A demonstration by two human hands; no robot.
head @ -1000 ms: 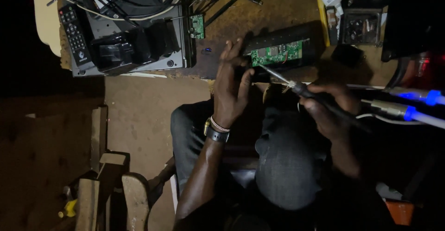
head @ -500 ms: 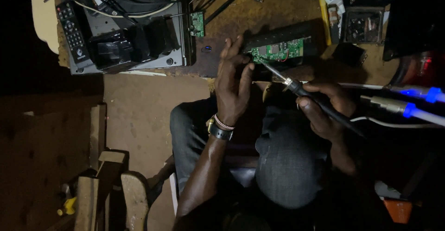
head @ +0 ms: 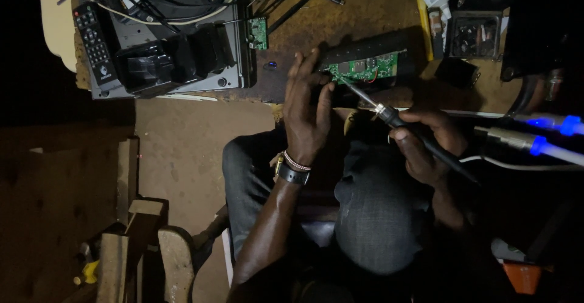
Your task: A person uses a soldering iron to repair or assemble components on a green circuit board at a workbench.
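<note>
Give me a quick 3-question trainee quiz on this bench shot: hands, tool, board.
1. True or false: the right hand holds a soldering iron whose tip reaches the green circuit board.
2. Where is the left hand?
A. On the remote control
B. At the left end of the circuit board
C. Resting on the knee
3. Fill in: on the left wrist sit a beaded bracelet and a ____.

Key: 1 true; 2 B; 3 watch.
</note>
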